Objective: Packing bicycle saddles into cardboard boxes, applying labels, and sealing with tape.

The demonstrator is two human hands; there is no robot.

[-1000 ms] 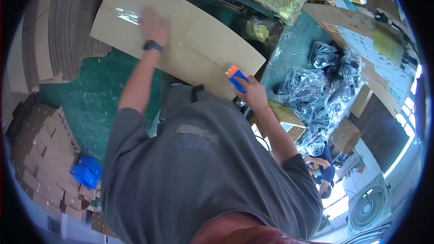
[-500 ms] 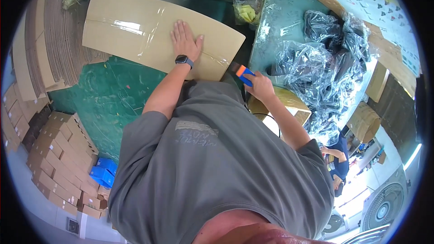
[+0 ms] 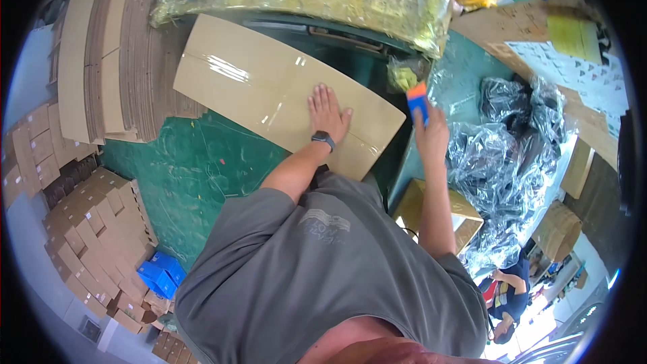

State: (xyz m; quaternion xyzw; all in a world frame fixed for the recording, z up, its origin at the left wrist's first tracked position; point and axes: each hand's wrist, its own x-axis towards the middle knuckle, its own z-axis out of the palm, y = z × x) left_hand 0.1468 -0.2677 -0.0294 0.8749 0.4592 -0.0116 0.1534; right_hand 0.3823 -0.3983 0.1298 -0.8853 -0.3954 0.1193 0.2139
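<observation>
My left hand (image 3: 329, 116) lies flat on a long brown cardboard carton (image 3: 256, 94), fingers stretched out and the thumb apart. Shiny strips of clear tape cross the carton's top. To the right of the carton, my right hand (image 3: 433, 133) is raised and closed around a small blue-and-orange hand tool (image 3: 418, 102). Its orange end points up and away from me; the exact kind of tool is unclear. The held tool is apart from the carton, close to a bunched clear and yellow wrapping (image 3: 404, 75).
Flattened cardboard stacks (image 3: 128, 54) stand at the left. Plastic-wrapped dark items (image 3: 505, 141) cover the right-hand bench (image 3: 461, 61). An open carton (image 3: 465, 219) sits beside my right forearm. Blue bins (image 3: 162, 274) and stacked boxes (image 3: 101, 229) are lower left; another person (image 3: 509, 296) works lower right.
My right hand has lifted the blue-and-orange tool away from the carton's near right corner, up and outward. My left hand stays on the carton. The whole view has shifted.
</observation>
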